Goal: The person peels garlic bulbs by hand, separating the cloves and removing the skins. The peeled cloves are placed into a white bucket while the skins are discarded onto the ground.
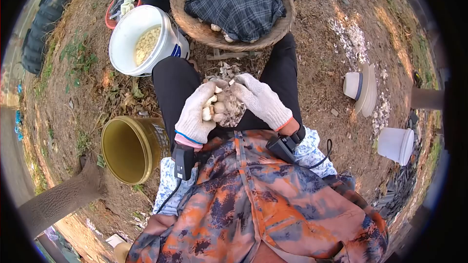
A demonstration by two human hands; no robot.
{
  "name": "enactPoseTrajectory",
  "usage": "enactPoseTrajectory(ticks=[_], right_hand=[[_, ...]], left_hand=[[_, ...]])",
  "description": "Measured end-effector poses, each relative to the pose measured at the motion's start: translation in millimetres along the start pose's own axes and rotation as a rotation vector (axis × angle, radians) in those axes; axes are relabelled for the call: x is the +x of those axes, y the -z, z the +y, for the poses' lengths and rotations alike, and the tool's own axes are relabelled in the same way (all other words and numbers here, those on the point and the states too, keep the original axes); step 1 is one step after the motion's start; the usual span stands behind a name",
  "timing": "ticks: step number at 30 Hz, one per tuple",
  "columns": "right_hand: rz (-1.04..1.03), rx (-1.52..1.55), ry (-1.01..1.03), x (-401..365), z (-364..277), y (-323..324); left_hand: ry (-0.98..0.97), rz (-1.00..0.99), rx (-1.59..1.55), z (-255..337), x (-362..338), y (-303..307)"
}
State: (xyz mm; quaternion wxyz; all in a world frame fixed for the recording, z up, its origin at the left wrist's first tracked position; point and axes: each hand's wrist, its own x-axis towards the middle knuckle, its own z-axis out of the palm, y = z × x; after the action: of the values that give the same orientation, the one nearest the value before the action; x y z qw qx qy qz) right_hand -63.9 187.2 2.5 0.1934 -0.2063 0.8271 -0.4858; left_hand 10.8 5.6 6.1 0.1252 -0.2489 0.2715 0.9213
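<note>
White knit gloves cover both of my hands, which are close together above my lap. My left hand (194, 114) is curled around several garlic cloves (207, 113), pale and partly in their skins. From the other side my right hand (263, 102) has its fingers bent inward, with a small white garlic clove (231, 82) at its fingertips. Between and below the hands lies a heap of garlic and papery skins (229, 109); the gloves hide part of it. An orange and dark patterned apron (273, 190) covers my lap.
Ahead stands a wicker basket (183, 22) with a checked cloth (239, 7) over garlic bulbs. A white bucket (119, 44) of peeled cloves and a yellowish bucket (124, 151) stand left. On the right are a straw hat (365, 90) and a white tub (394, 145).
</note>
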Motion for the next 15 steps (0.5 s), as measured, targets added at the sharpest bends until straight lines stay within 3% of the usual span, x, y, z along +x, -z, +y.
enactPoseTrajectory(ticks=[1, 2, 5, 10, 15], right_hand=[[-0.085, -0.027, -0.014, -2.9, -0.1, 1.0], [-0.079, -0.016, 0.11, -5.6, 8.9, -5.5], [-0.074, -0.035, 0.209, -8.6, 13.1, -16.8], [-0.052, -0.025, 0.249, -8.5, 8.0, -20.0], [-0.104, -0.16, 0.241, -12.4, 6.7, -20.1]], left_hand=[[0.003, 0.001, 0.0, -0.1, -0.4, 1.2], [-0.009, 0.012, 0.039, -0.6, -0.8, 1.6], [-0.015, 0.015, 0.101, 0.1, -0.7, 2.1], [0.046, 0.106, 0.173, 6.0, -5.3, 0.3], [0.186, 0.054, 0.078, 4.4, -2.3, 14.4]])
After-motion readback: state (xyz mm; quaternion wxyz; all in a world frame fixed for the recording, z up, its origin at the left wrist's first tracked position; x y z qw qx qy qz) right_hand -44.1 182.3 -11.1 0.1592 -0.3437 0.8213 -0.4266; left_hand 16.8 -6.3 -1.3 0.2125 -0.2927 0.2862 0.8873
